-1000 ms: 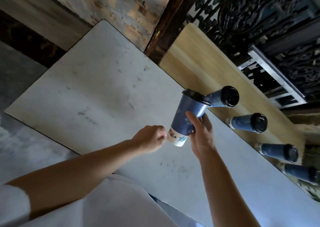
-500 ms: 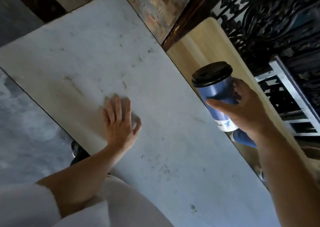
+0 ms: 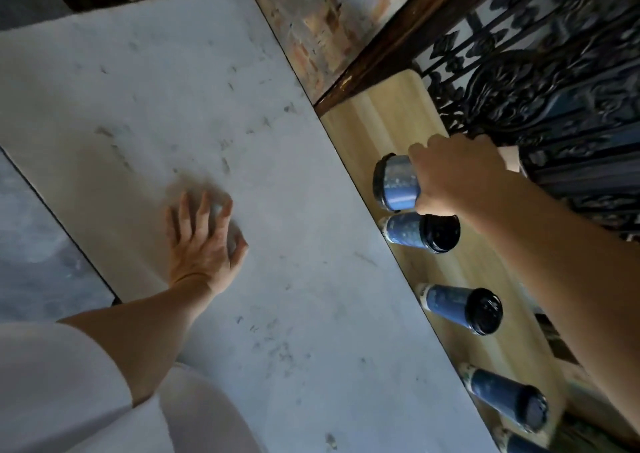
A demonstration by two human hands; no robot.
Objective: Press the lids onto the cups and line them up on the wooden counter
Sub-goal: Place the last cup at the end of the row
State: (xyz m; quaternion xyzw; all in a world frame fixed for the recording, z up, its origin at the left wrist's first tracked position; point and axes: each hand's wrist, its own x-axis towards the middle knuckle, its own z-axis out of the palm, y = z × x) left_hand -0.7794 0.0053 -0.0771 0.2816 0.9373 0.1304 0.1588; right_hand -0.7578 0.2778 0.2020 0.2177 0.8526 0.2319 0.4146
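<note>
The right hand [image 3: 457, 175], fingers clamped on a lidded blue paper cup [image 3: 396, 184], hovers it over the pale wooden tabletop [image 3: 381, 120] just beside the nearest lidded blue cup [image 3: 420, 232], risking a knock, while the left hand [image 3: 204, 241] rests, fingers apart, on the grey slab [image 3: 173, 89].

Our right hand [image 3: 453, 175] hides the lower half of the blue cup [image 3: 396, 184] it grips, so we cannot tell if its base touches the wooden counter [image 3: 388, 120]. At five o'clock, the last cup [image 3: 519, 445] is cut off.
</note>
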